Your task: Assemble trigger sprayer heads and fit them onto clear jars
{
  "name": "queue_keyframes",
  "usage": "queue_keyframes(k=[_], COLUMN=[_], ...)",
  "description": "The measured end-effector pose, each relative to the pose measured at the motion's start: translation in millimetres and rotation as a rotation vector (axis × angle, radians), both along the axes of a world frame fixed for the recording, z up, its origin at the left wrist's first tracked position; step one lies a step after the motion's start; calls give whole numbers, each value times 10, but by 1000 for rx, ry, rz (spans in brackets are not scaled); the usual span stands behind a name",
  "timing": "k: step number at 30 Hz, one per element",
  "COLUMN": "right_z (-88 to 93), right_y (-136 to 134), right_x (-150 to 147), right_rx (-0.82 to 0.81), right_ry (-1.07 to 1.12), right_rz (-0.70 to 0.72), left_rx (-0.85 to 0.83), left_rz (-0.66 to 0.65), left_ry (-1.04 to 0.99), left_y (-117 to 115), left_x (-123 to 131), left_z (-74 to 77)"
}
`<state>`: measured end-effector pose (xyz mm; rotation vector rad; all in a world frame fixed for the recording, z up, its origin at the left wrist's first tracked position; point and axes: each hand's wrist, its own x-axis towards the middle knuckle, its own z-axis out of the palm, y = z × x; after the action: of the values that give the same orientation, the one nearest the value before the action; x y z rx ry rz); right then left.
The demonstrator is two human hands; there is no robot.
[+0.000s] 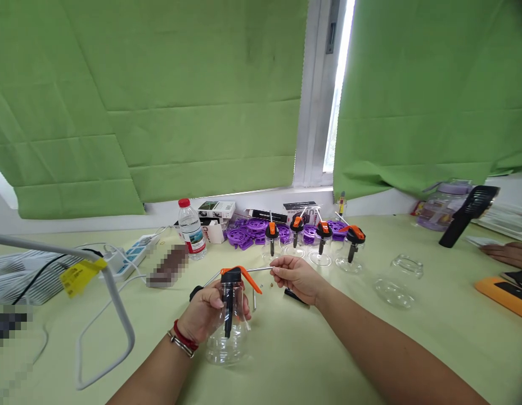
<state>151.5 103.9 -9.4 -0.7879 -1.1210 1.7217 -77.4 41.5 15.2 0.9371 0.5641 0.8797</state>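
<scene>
My left hand [206, 315] is wrapped round a clear plastic bottle [228, 332] that has a black pump head and an orange lever [239, 275]. A thin metal tube [261, 270] sticks out sideways from the pump head. My right hand [297, 277] pinches the end of that tube with thumb and fingers. A small black part [295, 295] lies on the table just under my right hand. Behind stand several finished bottles with orange-and-black pump tops [322, 243].
An empty clear jar [399, 281] lies at the right. Purple plastic pieces [252, 229], small boxes and a water bottle [190, 229] sit at the back. A power strip [132, 254], white cables and a lamp frame [113, 304] are at the left. Another person's hand [508, 253] rests far right.
</scene>
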Motion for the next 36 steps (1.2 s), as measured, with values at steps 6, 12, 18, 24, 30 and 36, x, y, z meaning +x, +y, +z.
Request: queue_keyframes(k=[6,12,18,24,30,36], right_z=[-14,-15,-44,-61,4,45], right_y=[22,24,48,68,15,-44], right_x=[-35,-42,-6,-5,-4,-46], right_rx=[-12,99,138,183,182,20], right_ry=[-19,-2,40,47,64,22], right_rz=[-16,-118,-120,-184,-160,-60], left_rx=[-1,-9,-34,-29,-33,-41], left_rz=[-45,-78,-130,-158,-150,-85], left_ry=[-41,-99,-156,-195,-212,-149], left_y=[22,45,44,54,31,13], left_x=[-12,-19,-38,-44,-50,-55], left_z=[-41,-75,-84,-87,-86,-108])
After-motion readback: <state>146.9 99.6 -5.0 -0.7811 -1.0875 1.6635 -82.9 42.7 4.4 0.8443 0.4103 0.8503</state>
